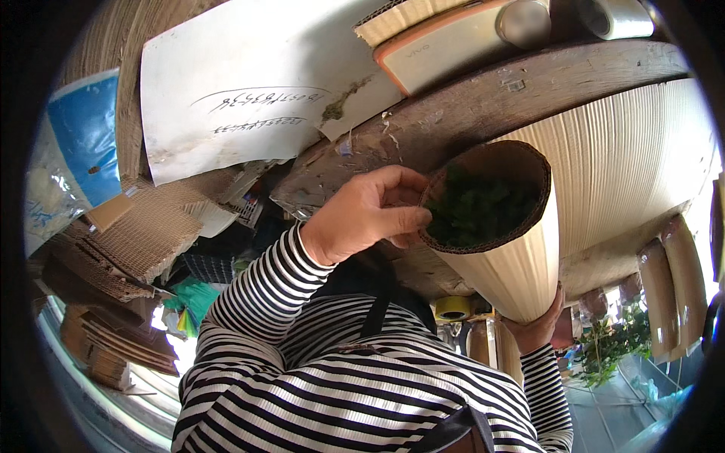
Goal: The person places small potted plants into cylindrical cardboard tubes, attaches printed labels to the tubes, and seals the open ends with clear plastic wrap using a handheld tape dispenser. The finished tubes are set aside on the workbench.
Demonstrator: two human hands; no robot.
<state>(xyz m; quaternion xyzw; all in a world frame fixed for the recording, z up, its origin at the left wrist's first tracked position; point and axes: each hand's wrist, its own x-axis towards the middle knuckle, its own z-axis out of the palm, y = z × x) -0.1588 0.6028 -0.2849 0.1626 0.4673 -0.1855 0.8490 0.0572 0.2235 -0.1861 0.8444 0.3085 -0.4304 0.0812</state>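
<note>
A pale corrugated cardboard tube [512,277] leans in front of my chest, its wide mouth tilted up towards me. Dark green leaves [487,206] fill its inside, partly in shadow. My left hand [371,212] is at the left side of the rim, fingers curled and thumb tip against the edge. Lower down, my right hand [535,328] grips the tube from the right and below; some of its fingers are hidden behind the cardboard.
A large ribbed cardboard sheet [617,164] lies right of the tube, by a worn wooden beam [476,102]. White paper with handwriting [226,62] covers the board ahead. Cardboard pieces [144,232] lie left; yellow tape [452,307] and leafy stems [612,345] are at lower right.
</note>
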